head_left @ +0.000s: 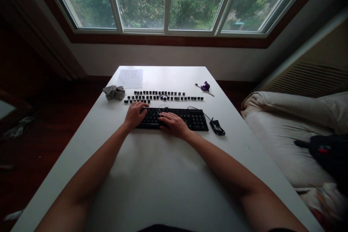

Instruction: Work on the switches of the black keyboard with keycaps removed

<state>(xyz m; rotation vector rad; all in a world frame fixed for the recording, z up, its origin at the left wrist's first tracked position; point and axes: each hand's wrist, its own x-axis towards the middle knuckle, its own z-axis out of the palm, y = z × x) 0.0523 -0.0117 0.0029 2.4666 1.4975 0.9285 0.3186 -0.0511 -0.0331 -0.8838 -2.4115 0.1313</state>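
A black keyboard (194,117) lies across the white table in front of me. My left hand (134,114) rests at its left end, thumb and fingers apart, with the index finger reaching along the far edge. Over the middle of the keys, my right hand (175,124) has its fingers closed around what looks like a wire keycap puller (159,111); thin wires show just past the fingertips. Beyond the keyboard, several loose black keycaps (160,93) stand in rows. The keys under both hands are hidden.
A coiled black cable (217,127) lies right of the keyboard. Farther back are a grey cloth (113,92), a printed paper sheet (129,78), a brush (209,92) and a crumpled purple thing (206,86). A light-coloured sofa (282,137) stands to the right.
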